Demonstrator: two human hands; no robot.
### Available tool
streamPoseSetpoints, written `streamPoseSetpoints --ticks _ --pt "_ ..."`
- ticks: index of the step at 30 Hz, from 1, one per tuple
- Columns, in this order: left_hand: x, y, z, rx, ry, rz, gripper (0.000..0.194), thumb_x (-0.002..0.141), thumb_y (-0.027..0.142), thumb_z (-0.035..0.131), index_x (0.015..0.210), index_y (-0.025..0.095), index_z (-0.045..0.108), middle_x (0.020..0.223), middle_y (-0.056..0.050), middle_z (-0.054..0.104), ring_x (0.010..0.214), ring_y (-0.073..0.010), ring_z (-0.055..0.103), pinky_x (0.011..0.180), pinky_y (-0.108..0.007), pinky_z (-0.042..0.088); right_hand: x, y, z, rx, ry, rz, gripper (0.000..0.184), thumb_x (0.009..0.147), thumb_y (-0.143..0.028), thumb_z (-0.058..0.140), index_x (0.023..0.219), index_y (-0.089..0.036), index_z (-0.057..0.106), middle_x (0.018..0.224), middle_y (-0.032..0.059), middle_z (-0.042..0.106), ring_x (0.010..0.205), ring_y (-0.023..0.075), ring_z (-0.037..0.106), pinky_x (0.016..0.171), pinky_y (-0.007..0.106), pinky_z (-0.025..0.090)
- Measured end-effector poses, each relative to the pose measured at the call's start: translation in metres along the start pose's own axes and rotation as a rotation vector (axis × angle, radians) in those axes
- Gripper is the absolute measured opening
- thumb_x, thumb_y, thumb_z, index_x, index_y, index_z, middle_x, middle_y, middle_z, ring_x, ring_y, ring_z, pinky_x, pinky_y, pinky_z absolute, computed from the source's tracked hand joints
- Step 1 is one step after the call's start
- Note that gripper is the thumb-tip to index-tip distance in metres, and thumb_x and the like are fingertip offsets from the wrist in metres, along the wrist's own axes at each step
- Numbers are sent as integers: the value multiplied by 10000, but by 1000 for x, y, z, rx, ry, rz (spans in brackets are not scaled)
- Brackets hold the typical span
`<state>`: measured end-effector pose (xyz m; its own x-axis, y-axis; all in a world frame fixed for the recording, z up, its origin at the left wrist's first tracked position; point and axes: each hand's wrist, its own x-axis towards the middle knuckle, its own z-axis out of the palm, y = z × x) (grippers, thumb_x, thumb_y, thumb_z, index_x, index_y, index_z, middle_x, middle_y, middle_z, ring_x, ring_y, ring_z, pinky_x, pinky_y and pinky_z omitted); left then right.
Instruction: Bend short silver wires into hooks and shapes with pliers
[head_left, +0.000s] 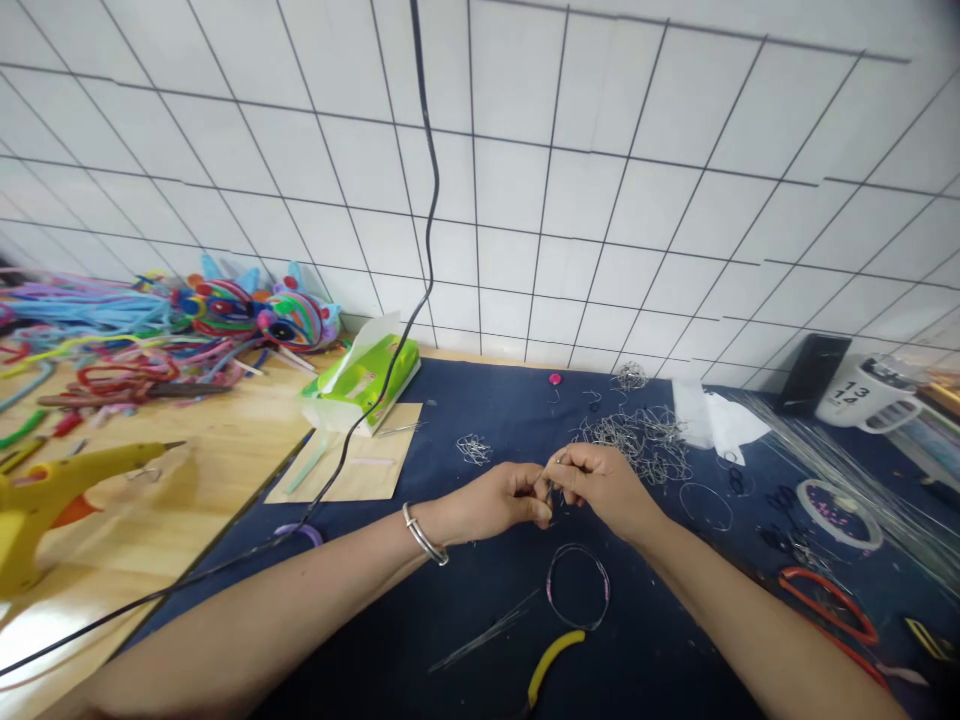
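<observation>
My left hand [504, 497] and my right hand [598, 482] meet over the dark blue mat [420, 590], fingertips almost touching. Both are closed in a pinch on a small, thin piece of wire [551, 490], mostly hidden by the fingers. Just behind my right hand lies a tangled pile of bent silver wire pieces [645, 440]. A smaller heap of wire pieces [474, 449] rests beyond my left hand. Below the hands is a coiled wire ring [578, 587] with pinkish bits on it. Several straight wires [484, 632] and a yellow-handled tool [553, 662] lie nearer to me.
A black cable [386, 385] hangs down and crosses to the left. Left stand a green tissue pack [364, 375], a yellow glue gun [67, 490] and colourful pipe cleaners [112, 310]. Right are a round bead dish [840, 514], red-handled scissors [829, 600], long wires [862, 490] and a mug [862, 395].
</observation>
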<state>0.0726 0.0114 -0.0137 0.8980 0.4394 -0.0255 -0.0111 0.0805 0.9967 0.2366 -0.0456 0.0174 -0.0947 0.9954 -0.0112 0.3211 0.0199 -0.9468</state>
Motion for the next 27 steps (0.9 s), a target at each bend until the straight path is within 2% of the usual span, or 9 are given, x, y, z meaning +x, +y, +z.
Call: streamPoseSetpoints --ticks 3,7,13,19,27 --pt "2 -1 -2 92 24 47 109 730 207 591 716 134 511 757 -16 584 690 -114 532 665 -254 417 -1 -5 0 -56 49 -40 222 781 -350 527 672 -161 571 579 -26 526 481 70 463 468 192 366" --pt "3 -2 -4 33 47 85 129 719 226 614 697 119 546 787 -35 596 765 -134 548 722 -268 419 -2 -8 1 -56 74 -65 211 784 -335 521 670 -163 564 629 -20 545 506 72 487 492 191 387" --pt "0 -2 -4 -203 29 -11 179 696 245 649 794 101 610 812 -82 647 792 -162 585 772 -293 408 0 -5 -1 -1 -5 -58 213 793 -332 507 684 -160 568 567 -29 518 510 78 473 491 193 368" --pt "-2 0 1 -271 34 -99 183 728 273 622 768 96 593 744 -87 650 681 -140 593 666 -264 412 0 -7 0 54 -11 -55 226 781 -348 519 672 -159 577 601 -24 529 518 74 461 495 195 366" --pt "-3 -2 12 -318 143 36 172 724 253 622 721 113 522 681 -33 598 589 -112 560 617 -262 430 -1 -7 6 57 97 -41 234 773 -350 514 631 -166 544 551 -28 509 476 70 450 458 190 373"
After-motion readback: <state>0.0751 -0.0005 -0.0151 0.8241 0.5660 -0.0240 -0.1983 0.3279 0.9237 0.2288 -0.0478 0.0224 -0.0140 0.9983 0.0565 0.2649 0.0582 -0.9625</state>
